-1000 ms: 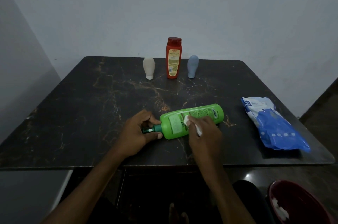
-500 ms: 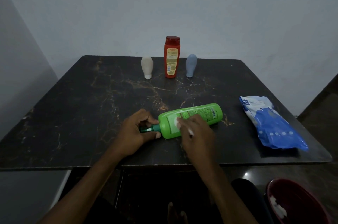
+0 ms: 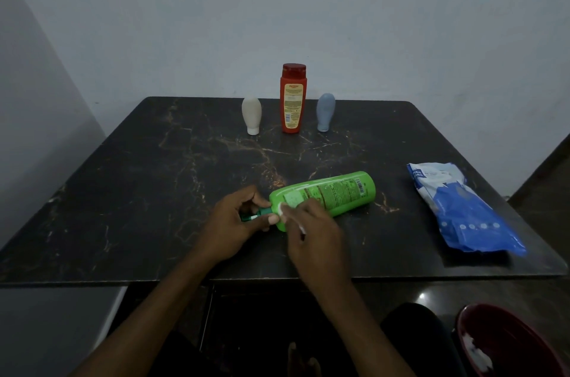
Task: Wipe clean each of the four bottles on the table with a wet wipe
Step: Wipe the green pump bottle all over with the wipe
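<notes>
Inspected from head view, dim light. Found green bottle [image 3: 327, 196] lying on its side on dark table [image 3: 138, 191], base pointing away and rightward from the fingers, dark green nozzle toward the left hand [image 3: 234, 222]. Noted left fingers [image 3: 273, 219] closed around the nozzle and neck, thumb and forefinger pinching from either side. Noted right hand [image 3: 311, 228] over the bottle's shoulder, fingers drawn together on a white wipe [image 3: 282, 209], wipe pressed against the green surface just beside the left thumb tip. Saw a further scrap of wipe showing behind the right knuckles.

Recorded three bottles standing in a row well beyond the fingers, near the far edge: white bottle [image 3: 251, 115] cap down, red bottle [image 3: 293, 98] upright between the others, blue bottle [image 3: 325, 112] cap down. All three apart from one another, untouched.

Located blue wipe pack [image 3: 462, 207] flat on the table, well right of the right fingers. Observed red bin [image 3: 509, 342] below table level at lower right, white matter inside; could not tell what.
</notes>
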`<move>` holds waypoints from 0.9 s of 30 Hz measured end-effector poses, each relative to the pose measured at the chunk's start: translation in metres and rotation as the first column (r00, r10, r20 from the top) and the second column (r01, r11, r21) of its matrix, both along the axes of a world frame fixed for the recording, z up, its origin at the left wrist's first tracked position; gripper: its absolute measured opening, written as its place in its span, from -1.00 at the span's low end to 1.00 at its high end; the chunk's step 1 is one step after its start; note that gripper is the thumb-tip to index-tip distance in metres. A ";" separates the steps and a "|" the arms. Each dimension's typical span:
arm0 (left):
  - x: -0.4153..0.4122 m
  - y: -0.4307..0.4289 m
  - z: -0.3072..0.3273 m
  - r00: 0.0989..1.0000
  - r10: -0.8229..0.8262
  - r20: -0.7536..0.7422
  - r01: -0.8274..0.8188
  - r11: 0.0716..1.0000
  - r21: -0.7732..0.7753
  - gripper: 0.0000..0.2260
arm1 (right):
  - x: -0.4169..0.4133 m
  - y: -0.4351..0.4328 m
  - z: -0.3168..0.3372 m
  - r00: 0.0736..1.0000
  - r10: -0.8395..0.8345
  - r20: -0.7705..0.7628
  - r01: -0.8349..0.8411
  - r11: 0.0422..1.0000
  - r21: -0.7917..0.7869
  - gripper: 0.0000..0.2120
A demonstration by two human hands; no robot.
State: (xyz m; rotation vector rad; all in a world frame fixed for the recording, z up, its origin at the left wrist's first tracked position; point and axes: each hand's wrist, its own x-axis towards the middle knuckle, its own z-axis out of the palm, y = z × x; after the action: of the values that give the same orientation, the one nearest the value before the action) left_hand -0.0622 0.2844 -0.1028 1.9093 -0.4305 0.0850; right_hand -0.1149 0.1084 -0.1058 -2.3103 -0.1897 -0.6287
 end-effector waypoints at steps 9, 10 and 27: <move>0.001 0.000 0.002 0.993 0.022 -0.114 -0.032 0.996 -0.084 -0.73 | 0.013 -0.026 0.001 0.999 -0.038 0.004 0.038 0.999 -0.006 -0.81; 0.002 0.000 0.002 0.989 0.015 -0.144 -0.029 0.995 -0.093 -0.66 | 0.016 -0.038 0.001 0.997 -0.082 0.000 0.082 0.996 0.021 -0.82; -0.002 0.002 0.010 0.994 0.003 -0.105 0.013 0.989 0.150 -0.77 | 0.009 -0.015 0.003 0.993 -0.109 0.038 0.107 0.992 0.070 -0.80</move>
State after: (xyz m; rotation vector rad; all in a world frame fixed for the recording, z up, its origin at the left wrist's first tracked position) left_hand -0.0640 0.2864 -0.0933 2.0508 -0.3793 -0.0530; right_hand -0.1062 0.0932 -0.1023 -2.2541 -0.0619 -0.7274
